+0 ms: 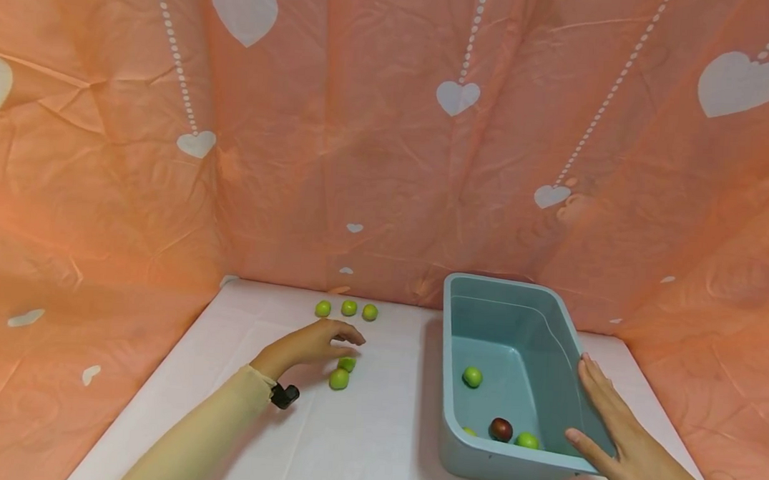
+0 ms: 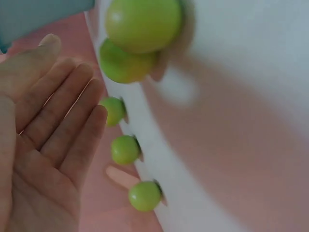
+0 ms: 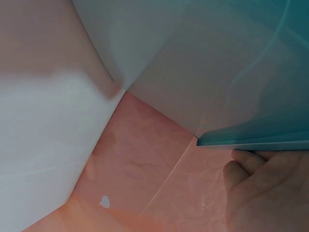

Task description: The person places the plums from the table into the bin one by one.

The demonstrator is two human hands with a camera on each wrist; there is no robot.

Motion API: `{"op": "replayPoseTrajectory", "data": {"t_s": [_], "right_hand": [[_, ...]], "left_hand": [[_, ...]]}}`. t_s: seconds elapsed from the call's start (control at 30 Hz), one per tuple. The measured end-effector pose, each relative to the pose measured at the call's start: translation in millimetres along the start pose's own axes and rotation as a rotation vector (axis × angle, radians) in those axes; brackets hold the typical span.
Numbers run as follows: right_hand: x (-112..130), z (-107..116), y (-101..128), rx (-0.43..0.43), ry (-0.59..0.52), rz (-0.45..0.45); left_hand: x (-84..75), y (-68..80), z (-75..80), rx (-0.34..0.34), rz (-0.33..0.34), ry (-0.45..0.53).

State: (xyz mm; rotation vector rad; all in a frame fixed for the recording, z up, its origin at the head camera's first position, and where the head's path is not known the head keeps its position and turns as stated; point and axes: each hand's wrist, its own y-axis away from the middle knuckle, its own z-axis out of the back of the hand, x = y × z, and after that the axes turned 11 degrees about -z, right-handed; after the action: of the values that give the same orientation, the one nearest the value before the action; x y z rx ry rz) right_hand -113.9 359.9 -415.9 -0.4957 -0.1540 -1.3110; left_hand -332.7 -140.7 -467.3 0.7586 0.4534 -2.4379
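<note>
Three small green round fruits [image 1: 471, 377] and one dark red fruit [image 1: 501, 429] already lie in the blue-grey rectangular plastic tub [image 1: 513, 292], steadied by the flat right hand [image 1: 615, 422]; five remain on the white table [image 1: 376, 440], two just beside the relaxed, empty left hand [image 1: 312, 343].

Setting: a staged recording booth, not a lived-in room. A peach-pink plastic backdrop [image 1: 388, 161], creased and printed with white hearts and dotted lines, closes off the space behind and on both sides of the tabletop [image 1: 376, 426]. The tabletop carries a plain white cover with fold lines. On it stand only props: a blue-grey plastic tub [image 1: 478, 301] and, left of the tub, small green fruits [image 1: 348, 308]. No furniture, appliances or windows show beyond the backdrop.
</note>
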Motion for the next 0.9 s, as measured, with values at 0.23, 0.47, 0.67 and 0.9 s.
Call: {"op": "replayPoseTrajectory", "data": {"t_s": [0.23, 0.47, 0.67, 0.9], "right_hand": [[0, 0, 1, -0.002, -0.007, 0.0], [0, 0, 0, 0.01, 0.0, -0.019], [0, 0, 0, 0.021, -0.002, -0.037], [0, -1, 0, 0.007, -0.004, -0.022]], "left_hand": [[7.7, 10.2, -2.8, -0.008, 0.086, 0.074], [12.6, 16.1, -5.5, -0.016, 0.105, 0.048], [16.5, 19.5, -8.9, -0.008, 0.128, 0.057], [19.1, 21.3, -11.5, -0.002, 0.124, 0.046]]}}
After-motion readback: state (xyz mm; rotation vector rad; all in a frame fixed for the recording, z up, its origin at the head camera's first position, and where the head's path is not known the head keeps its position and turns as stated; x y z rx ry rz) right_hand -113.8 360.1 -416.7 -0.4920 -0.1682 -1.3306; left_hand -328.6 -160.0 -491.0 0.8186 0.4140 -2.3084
